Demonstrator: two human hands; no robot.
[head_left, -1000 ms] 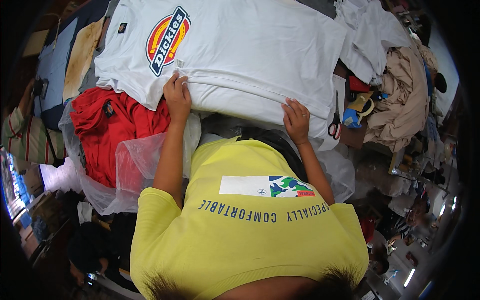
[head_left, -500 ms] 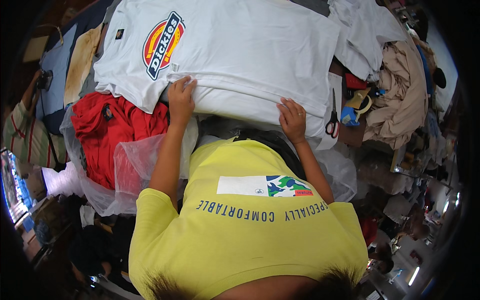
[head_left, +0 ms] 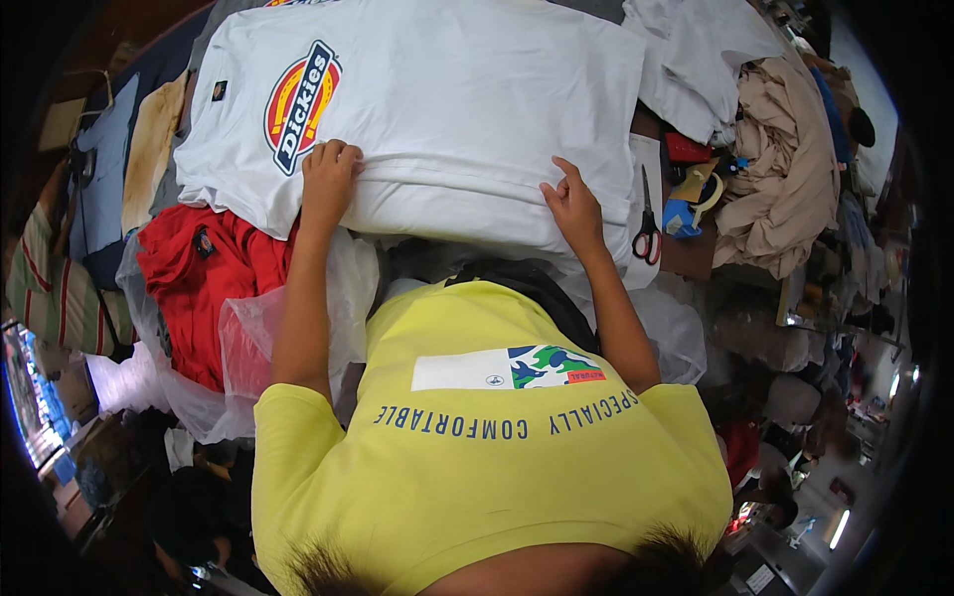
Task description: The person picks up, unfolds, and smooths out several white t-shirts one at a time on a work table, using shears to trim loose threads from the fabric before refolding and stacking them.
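A white T-shirt [head_left: 467, 94] with a colourful printed badge on its chest lies spread on top of a stack of white garments, its near long edge folded in a narrow strip. My left hand [head_left: 330, 187] is at that edge just below the badge, its bent fingers closed on the cloth. Over the right part of the same edge is my right hand [head_left: 576, 209], with thumb and forefinger apart and nothing between them. Whether its fingertips touch the fabric is hard to tell.
Red garments [head_left: 214, 283] in clear plastic lie at the left. To the right are scissors [head_left: 647, 223], a tape roll [head_left: 708, 199], a beige cloth heap [head_left: 780, 164] and another white garment [head_left: 701, 74]. A person in a striped top [head_left: 60, 278] works at far left.
My right hand has lifted off its flat rest on the shirt edge and spread its thumb and forefinger. My left hand stays at the edge, its fingers more bent. The whole view has shifted slightly.
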